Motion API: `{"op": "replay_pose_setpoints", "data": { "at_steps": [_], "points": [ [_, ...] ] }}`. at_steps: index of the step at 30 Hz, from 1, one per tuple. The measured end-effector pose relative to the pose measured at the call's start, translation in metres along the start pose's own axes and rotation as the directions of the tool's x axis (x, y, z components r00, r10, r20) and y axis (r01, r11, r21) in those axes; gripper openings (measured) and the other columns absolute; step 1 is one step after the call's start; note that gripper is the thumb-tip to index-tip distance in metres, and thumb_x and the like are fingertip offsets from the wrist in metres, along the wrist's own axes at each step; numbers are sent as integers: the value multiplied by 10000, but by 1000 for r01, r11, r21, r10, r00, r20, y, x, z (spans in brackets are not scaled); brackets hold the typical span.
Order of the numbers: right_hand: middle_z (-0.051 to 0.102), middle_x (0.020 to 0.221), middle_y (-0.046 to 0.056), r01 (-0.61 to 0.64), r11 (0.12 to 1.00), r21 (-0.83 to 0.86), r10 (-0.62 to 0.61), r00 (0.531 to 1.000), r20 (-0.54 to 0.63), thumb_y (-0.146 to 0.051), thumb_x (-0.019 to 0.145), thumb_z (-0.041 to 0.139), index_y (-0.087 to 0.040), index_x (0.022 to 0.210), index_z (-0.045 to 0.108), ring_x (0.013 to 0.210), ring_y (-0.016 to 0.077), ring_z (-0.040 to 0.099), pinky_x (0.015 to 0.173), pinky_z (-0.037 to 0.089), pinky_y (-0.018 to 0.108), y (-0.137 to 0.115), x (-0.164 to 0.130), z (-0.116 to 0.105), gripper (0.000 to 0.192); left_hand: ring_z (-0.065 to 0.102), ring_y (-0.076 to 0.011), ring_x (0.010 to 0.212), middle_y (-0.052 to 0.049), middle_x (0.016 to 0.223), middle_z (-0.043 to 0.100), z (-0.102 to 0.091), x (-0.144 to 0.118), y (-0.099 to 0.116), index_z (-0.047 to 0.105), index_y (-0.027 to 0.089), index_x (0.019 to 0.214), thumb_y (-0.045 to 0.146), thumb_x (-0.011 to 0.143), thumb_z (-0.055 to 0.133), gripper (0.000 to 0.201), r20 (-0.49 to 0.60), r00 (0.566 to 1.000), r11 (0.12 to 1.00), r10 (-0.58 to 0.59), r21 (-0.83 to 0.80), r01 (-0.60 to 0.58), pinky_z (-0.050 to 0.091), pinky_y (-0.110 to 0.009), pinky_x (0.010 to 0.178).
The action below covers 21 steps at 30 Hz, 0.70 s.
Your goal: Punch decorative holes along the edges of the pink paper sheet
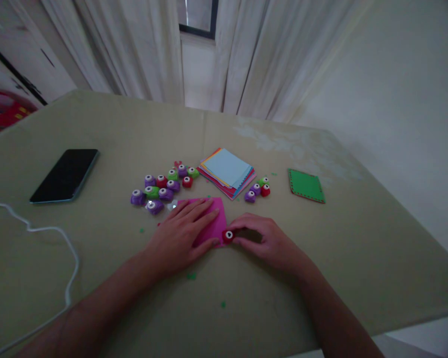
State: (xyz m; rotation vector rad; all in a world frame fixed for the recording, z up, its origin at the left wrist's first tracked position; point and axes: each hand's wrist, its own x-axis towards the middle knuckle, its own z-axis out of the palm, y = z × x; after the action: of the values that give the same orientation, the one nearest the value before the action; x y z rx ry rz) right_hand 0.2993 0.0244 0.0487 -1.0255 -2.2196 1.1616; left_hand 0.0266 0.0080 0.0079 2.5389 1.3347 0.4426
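A pink sheet of paper [218, 216] lies on the table in front of me. My left hand [188, 228] is flat on it with the fingers spread, covering much of its left part. At the sheet's right edge, my right hand [261, 236] pinches a small red craft paper punch [228, 235] between thumb and fingers. The punch sits against the paper's edge; whether the edge is inside its slot I cannot tell. Several purple punches [166, 194], green ones [152, 192] and red ones [162, 181] are grouped beyond my left hand.
A stack of coloured paper [227, 169] lies behind the pink sheet. Right of it stand several more punches [257, 189], then a green square [306, 185] with a punched border. A black tablet [65, 175] and white cable [69, 278] are at left. Green paper bits [191, 276] dot the table.
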Motion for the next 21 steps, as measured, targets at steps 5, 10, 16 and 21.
{"op": "replay_pose_setpoints", "data": {
  "at_steps": [5,10,16,21],
  "points": [
    [784,1142,39,5,1000,-1,-5,1000,-4,-234,1007,747,-233,1182,782,1061,185,718,978,526,294,1,0,1,179,391,-321,1593,-73,1744,387,0,0,0,486,277,1635,667,1074,494,683,5,1000,1000,15,17,-15,279,-580,1319],
    [785,1142,35,-3,1000,-9,3,1000,-1,-227,1001,752,-231,1173,780,1061,182,718,979,521,290,1,0,1,174,383,-320,1597,-77,1747,379,0,1,1,477,261,1640,676,1081,463,697,19,1000,999,20,30,-20,283,-588,1317],
    [786,1159,37,-6,1000,-21,6,1000,17,-244,1004,751,-246,1185,782,1074,190,719,990,521,305,0,-1,-1,184,380,-318,1600,-67,1749,376,0,1,1,473,275,1641,668,1081,466,684,13,1000,999,11,33,-12,282,-586,1317],
    [786,1173,35,-5,1000,-13,6,1000,28,-244,999,755,-262,1208,780,1082,192,718,998,520,312,1,-2,-2,211,385,-317,1597,-68,1745,383,0,1,1,463,270,1648,669,1080,470,694,14,1000,999,13,37,-14,289,-587,1313]
  ]
}}
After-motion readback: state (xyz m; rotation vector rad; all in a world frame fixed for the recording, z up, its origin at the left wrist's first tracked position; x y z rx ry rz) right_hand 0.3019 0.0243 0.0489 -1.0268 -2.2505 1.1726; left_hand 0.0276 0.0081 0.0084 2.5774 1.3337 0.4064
